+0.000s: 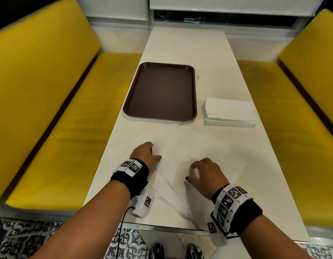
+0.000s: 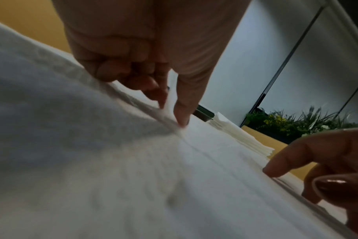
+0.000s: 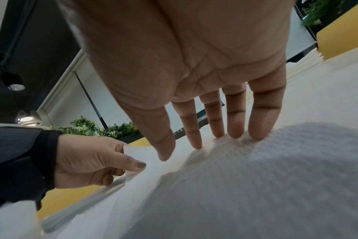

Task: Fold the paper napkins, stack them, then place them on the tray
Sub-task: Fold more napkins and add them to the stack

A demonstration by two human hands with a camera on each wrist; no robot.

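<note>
An unfolded, thin white paper napkin (image 1: 182, 157) with a fine embossed weave is seen lying spread on the near part of the long white table (image 1: 190, 49), turned at a slant so that one corner points toward the tray. Faint crease lines can be made out across it. Its left edge is lifted slightly off the table, where it is pinched between the thumb and curled fingers of the left hand (image 1: 146, 153); this pinch is shown closely in the left wrist view, at the left hand (image 2: 133, 67), and in the right wrist view, at the left hand (image 3: 92, 160). The right hand (image 1: 204, 174) is held with fingers extended and slightly spread, and its fingertips (image 3: 235, 129) are pressed down on the napkin's surface, nothing being gripped.

Beyond the open napkin, a dark brown rectangular plastic tray (image 1: 160, 116) with a raised rim and textured floor is set on the table; nothing is seen lying in it. Just to the right of the tray, apart from it, a neat stack of folded white paper napkins (image 1: 230, 111) is resting on the table. Yellow cushioned benches (image 1: 50, 90) are seen on both sides of the table, and a patterned tile floor (image 1: 22, 238) lies below its near edge.
</note>
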